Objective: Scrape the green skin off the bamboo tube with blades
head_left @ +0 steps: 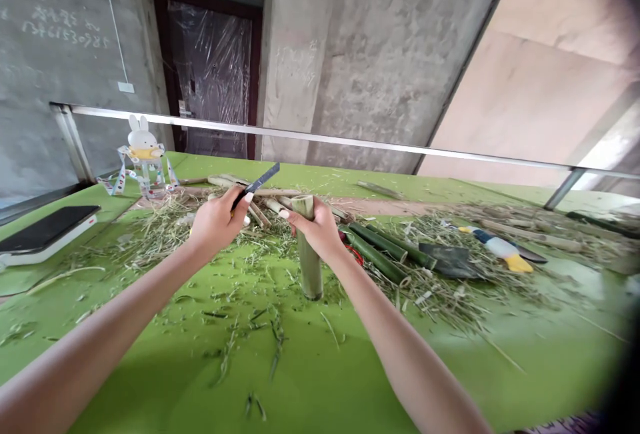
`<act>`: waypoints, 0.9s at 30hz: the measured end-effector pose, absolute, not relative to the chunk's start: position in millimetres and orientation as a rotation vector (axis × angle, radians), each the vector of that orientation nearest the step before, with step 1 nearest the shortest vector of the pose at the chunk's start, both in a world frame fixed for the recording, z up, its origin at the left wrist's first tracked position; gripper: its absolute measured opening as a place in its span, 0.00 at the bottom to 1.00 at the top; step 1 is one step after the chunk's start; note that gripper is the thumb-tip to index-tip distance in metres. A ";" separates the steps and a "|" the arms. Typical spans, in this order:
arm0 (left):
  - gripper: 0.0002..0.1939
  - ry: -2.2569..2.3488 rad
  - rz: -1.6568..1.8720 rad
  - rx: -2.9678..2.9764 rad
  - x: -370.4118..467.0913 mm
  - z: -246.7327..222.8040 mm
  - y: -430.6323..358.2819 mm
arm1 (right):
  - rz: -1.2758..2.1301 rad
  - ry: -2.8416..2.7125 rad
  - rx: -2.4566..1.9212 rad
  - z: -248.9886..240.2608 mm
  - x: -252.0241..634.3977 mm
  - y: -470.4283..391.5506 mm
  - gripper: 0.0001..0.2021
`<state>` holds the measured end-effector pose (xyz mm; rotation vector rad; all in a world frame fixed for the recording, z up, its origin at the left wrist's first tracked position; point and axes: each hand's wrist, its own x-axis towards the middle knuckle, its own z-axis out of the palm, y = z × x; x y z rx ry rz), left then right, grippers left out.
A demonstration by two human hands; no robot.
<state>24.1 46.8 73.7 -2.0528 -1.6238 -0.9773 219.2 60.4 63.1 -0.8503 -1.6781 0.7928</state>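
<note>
My left hand [217, 221] is closed around the handle of a knife [263, 178], whose dark blade points up and to the right. My right hand [320, 224] grips the upper part of a pale green bamboo piece [311, 271]. The bamboo stands nearly upright, its lower end at the green tabletop [320, 367]. A gap separates the blade from the bamboo. Right of that hand lie several darker green bamboo tubes [377, 257]. Behind both hands are pale peeled bamboo sticks [260, 214].
Bamboo shavings [165, 227] litter the table. At the right lies a tool with a blue, white and yellow handle [500, 247], beside a dark flat piece [450, 261]. A black-topped white device [47, 231] and a rabbit figure [143, 141] occupy the left. A metal rail [310, 135] runs behind.
</note>
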 end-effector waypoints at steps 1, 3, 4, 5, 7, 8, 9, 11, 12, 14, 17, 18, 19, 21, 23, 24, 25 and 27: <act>0.17 -1.572 -0.981 -2.087 23.3 71.1 45.0 | 0.792 -1.682 -0.867 62.7 220.1 62.5 0.18; 0.17 -1.423 -0.899 -2.192 24.8 65.3 41.3 | 0.799 -1.701 -0.856 61.6 221.7 66.6 0.20; 0.17 -1.347 -0.828 -2.238 26.7 62.3 39.9 | 0.813 -1.707 -0.827 61.1 222.1 68.0 0.21; 0.17 -1.285 -0.758 -2.272 28.9 59.6 38.9 | 0.836 -1.712 -0.795 60.5 222.4 69.0 0.21; 0.17 -1.226 -0.669 -2.309 33.0 55.1 38.3 | 0.892 -1.726 -0.756 59.6 222.5 69.7 0.24; 0.17 -1.223 -0.655 -2.317 34.4 53.7 38.5 | 0.915 -1.735 -0.754 59.2 222.7 69.5 0.24; 0.17 -1.226 -0.654 -2.319 35.2 52.7 38.9 | 0.934 -1.748 -0.760 59.0 223.0 69.3 0.25; 0.17 -1.234 -0.653 -2.327 35.4 52.1 39.8 | 0.971 -1.775 -0.756 58.9 223.9 68.6 0.24; 0.17 -1.243 -0.649 -2.331 35.2 52.2 40.1 | 0.988 -1.783 -0.744 59.0 224.3 68.2 0.23; 0.17 -1.270 -0.636 -2.333 34.4 53.2 40.5 | 0.988 -1.798 -0.736 59.4 223.9 67.3 0.20; 0.18 -1.298 -0.602 -2.313 33.3 55.7 40.4 | 0.855 -1.798 -0.834 58.7 219.6 64.9 0.20; 0.18 -1.304 -0.591 -2.304 32.9 56.8 40.2 | 0.798 -1.793 -0.874 58.0 217.6 63.9 0.20; 0.18 -1.310 -0.584 -2.299 32.6 57.9 39.8 | 0.750 -1.788 -0.902 57.3 215.6 62.9 0.19; 0.18 -1.329 -0.586 -2.296 32.2 60.0 38.9 | 0.680 -1.787 -0.904 56.2 212.6 61.0 0.16; 0.18 -1.341 -0.607 -2.292 32.3 61.5 37.7 | 0.622 -1.795 -0.869 56.2 211.3 59.5 0.15; 0.18 -1.338 -0.618 -2.288 32.6 62.0 37.1 | 0.595 -1.796 -0.852 56.6 211.3 58.9 0.14; 0.18 -1.335 -0.627 -2.286 33.0 62.3 36.6 | 0.566 -1.796 -0.845 57.2 211.5 58.4 0.14; 0.17 -1.339 -0.644 -2.282 34.2 62.4 35.6 | 0.500 -1.792 -0.867 58.9 212.1 57.4 0.12</act>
